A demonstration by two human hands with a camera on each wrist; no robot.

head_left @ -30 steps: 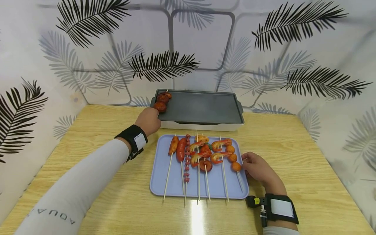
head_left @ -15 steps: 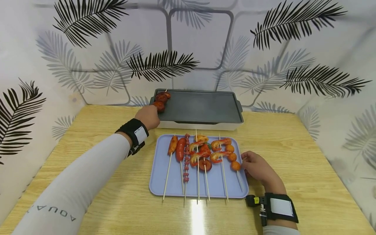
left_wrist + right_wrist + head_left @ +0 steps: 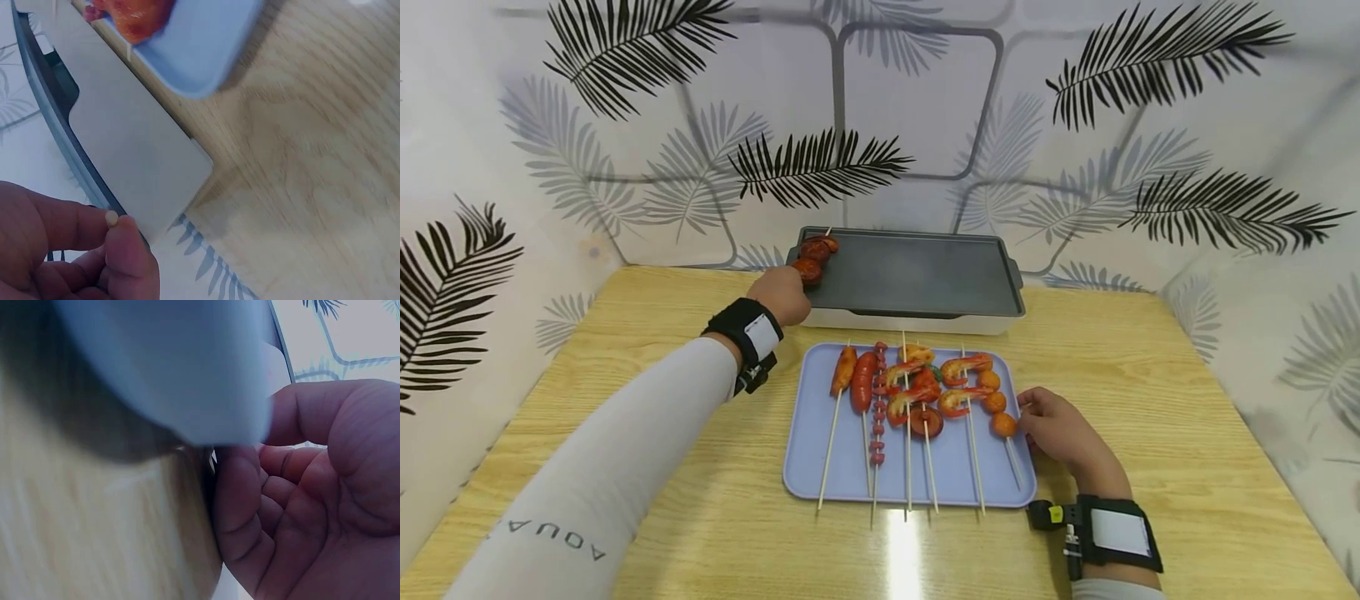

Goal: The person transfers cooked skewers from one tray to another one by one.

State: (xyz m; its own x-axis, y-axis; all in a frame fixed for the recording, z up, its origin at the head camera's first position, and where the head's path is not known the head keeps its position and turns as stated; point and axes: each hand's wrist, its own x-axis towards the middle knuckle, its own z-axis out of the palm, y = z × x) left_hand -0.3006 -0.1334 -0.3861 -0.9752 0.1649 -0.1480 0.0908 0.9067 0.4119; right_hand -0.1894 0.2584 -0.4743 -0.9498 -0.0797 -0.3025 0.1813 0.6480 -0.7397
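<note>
At the left end of the dark grill pan (image 3: pixel 917 271), a skewer of glossy reddish-brown pieces (image 3: pixel 811 260) lies pointing away from me. My left hand (image 3: pixel 781 296) is at the pan's front left corner, and the left wrist view shows its thumb and index finger pinching the tip of the skewer's stick (image 3: pixel 112 218). A lavender tray (image 3: pixel 805 467) stands in front of the pan. My right hand (image 3: pixel 1062 427) pinches the tray's right rim between thumb and fingers, with the rim (image 3: pixel 250 428) close up in the right wrist view.
On the tray lie several skewers: a sausage (image 3: pixel 863 382), small pink pieces (image 3: pixel 877 429), shrimp (image 3: pixel 955 400) and orange balls (image 3: pixel 1003 425). Their sticks point toward me, some over the front rim. A leaf-patterned cloth (image 3: pixel 917 108) hangs behind the wooden table (image 3: pixel 1120 350).
My left wrist has shifted slightly forward, and the bit of stick that showed between its fingers and the food is covered. Right hand and tray stay put.
</note>
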